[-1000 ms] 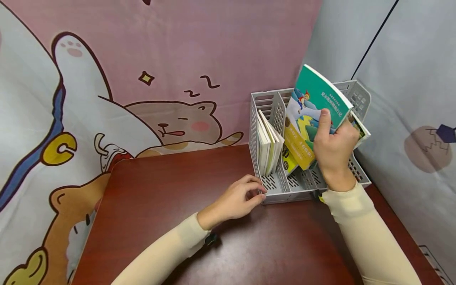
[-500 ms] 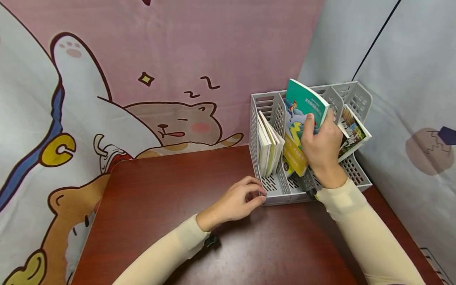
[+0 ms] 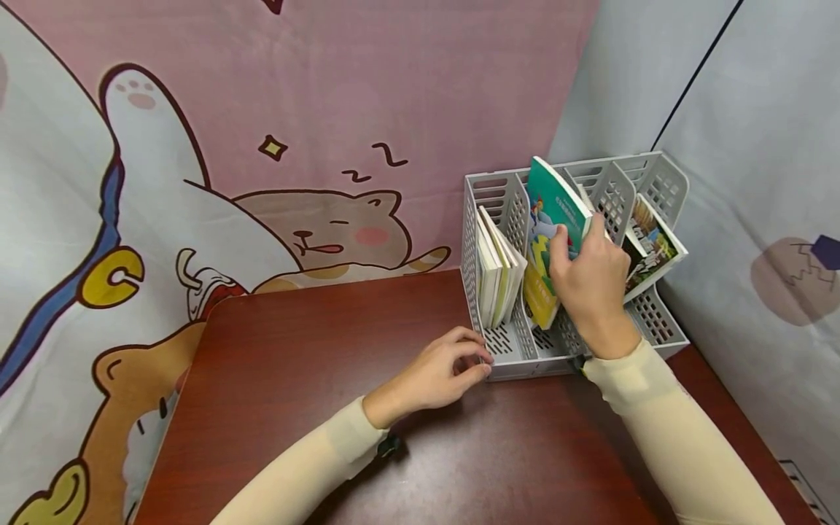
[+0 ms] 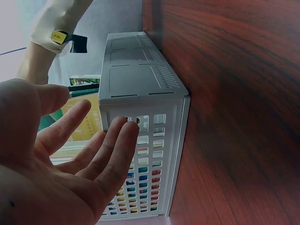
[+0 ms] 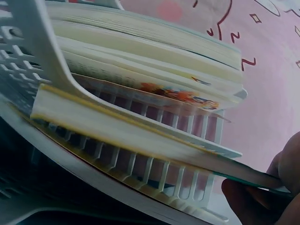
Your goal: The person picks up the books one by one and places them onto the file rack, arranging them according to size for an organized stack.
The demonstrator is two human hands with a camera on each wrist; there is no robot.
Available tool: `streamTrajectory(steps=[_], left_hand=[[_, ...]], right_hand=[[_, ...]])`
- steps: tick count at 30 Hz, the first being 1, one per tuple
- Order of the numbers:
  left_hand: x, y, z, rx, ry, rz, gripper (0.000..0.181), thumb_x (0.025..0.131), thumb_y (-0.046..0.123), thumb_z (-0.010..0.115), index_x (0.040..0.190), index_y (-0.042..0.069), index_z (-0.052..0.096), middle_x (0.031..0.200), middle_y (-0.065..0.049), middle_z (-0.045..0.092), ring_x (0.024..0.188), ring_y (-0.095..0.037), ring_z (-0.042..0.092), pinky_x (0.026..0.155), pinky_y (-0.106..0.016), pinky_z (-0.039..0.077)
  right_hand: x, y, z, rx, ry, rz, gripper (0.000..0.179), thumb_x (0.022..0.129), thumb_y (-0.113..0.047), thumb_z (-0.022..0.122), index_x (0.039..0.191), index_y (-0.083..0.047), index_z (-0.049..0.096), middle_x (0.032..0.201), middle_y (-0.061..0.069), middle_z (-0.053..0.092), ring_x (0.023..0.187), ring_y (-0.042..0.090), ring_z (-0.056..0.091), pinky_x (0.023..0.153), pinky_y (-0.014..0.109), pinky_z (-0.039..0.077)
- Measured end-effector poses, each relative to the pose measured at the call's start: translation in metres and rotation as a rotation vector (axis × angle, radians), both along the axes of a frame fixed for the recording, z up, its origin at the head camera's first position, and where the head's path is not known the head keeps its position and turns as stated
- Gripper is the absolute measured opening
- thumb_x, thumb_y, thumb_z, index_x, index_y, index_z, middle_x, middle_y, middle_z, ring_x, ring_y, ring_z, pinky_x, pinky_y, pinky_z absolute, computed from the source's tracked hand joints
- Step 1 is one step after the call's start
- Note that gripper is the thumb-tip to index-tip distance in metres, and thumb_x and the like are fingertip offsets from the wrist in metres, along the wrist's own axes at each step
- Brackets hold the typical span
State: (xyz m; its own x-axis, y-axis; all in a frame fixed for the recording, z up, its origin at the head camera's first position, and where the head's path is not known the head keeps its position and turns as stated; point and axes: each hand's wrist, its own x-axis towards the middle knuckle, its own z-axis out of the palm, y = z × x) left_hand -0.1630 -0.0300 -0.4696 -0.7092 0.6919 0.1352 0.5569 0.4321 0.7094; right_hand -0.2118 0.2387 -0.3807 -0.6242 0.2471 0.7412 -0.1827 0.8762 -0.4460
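My right hand (image 3: pixel 590 281) pinches a teal and yellow picture-covered book (image 3: pixel 554 200) by its upper right edge, thumb on the cover. The book stands slightly tilted in the second compartment from the left of a grey magazine rack (image 3: pixel 547 367). In the right wrist view its page edges (image 5: pixel 136 136) sit beside a divider, and the fingertips hold its far end. My left hand (image 3: pixel 436 368) is at the rack's front left corner, fingertips right at the edge. From the left wrist view, its fingers (image 4: pixel 117 154) look loosely extended along the perforated side wall.
Several thin books (image 3: pixel 499 281) lean in the leftmost compartment. Another book with a dark, colourful cover (image 3: pixel 650 244) leans in the right part of the rack. The rack stands on a red-brown table (image 3: pixel 315 350) against a cartoon-printed curtain (image 3: pixel 407 95).
My right hand has moved left and down, bringing the teal and yellow book lower into the second compartment. The book at the right came into fuller view. My left hand has stayed put.
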Motion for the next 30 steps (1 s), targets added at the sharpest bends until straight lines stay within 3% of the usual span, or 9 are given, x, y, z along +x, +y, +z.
streamTrajectory(steps=[7, 13, 18, 21, 24, 30], left_hand=[[0.0, -0.001, 0.0, -0.001, -0.003, 0.002, 0.02, 0.107, 0.03, 0.07, 0.12, 0.021, 0.082, 0.146, -0.007, 0.067, 0.091, 0.0, 0.066, 0.088, -0.022, 0.056], [0.0, 0.0, -0.001, -0.002, -0.002, -0.004, 0.02, 0.108, 0.03, 0.07, 0.12, 0.02, 0.083, 0.145, -0.004, 0.067, 0.091, 0.001, 0.066, 0.089, -0.023, 0.058], [0.0, -0.001, 0.001, 0.011, 0.0, -0.003, 0.021, 0.108, 0.029, 0.069, 0.12, 0.018, 0.083, 0.145, -0.006, 0.067, 0.093, -0.002, 0.067, 0.089, -0.023, 0.057], [0.0, -0.001, 0.002, 0.001, -0.002, 0.006, 0.021, 0.108, 0.029, 0.069, 0.12, 0.019, 0.083, 0.145, -0.005, 0.067, 0.092, -0.002, 0.067, 0.088, -0.023, 0.057], [0.0, -0.002, 0.002, -0.008, -0.005, 0.015, 0.021, 0.108, 0.029, 0.07, 0.121, 0.019, 0.083, 0.144, -0.003, 0.066, 0.091, -0.002, 0.067, 0.088, -0.023, 0.057], [-0.002, -0.005, 0.001, 0.002, -0.004, 0.02, 0.021, 0.108, 0.028, 0.07, 0.12, 0.019, 0.083, 0.142, -0.001, 0.069, 0.09, -0.002, 0.068, 0.088, -0.026, 0.059]], right_hand=[[-0.002, -0.006, -0.017, 0.002, -0.009, 0.03, 0.038, 0.106, -0.025, 0.064, 0.115, 0.013, 0.063, 0.074, 0.035, 0.068, 0.062, 0.06, 0.065, 0.058, 0.07, 0.048], [0.001, -0.008, -0.04, -0.009, -0.139, 0.059, 0.037, 0.104, -0.018, 0.066, 0.13, 0.007, 0.058, 0.089, 0.037, 0.071, 0.068, 0.062, 0.066, 0.061, 0.072, 0.049], [0.002, -0.005, -0.043, -0.02, -0.186, 0.079, 0.05, 0.105, -0.015, 0.067, 0.149, -0.001, 0.05, 0.104, 0.039, 0.073, 0.075, 0.061, 0.07, 0.064, 0.072, 0.053], [0.002, -0.002, -0.038, -0.001, -0.155, 0.086, 0.05, 0.106, -0.015, 0.067, 0.151, -0.003, 0.05, 0.115, 0.034, 0.075, 0.077, 0.058, 0.071, 0.065, 0.072, 0.054], [0.004, -0.001, -0.031, 0.028, -0.069, 0.097, 0.042, 0.105, -0.013, 0.067, 0.145, -0.002, 0.06, 0.122, 0.029, 0.076, 0.084, 0.055, 0.072, 0.068, 0.07, 0.053], [0.012, -0.001, -0.02, 0.047, 0.123, 0.187, 0.024, 0.103, -0.008, 0.061, 0.116, 0.006, 0.075, 0.128, 0.023, 0.078, 0.117, 0.048, 0.072, 0.101, 0.062, 0.055]])
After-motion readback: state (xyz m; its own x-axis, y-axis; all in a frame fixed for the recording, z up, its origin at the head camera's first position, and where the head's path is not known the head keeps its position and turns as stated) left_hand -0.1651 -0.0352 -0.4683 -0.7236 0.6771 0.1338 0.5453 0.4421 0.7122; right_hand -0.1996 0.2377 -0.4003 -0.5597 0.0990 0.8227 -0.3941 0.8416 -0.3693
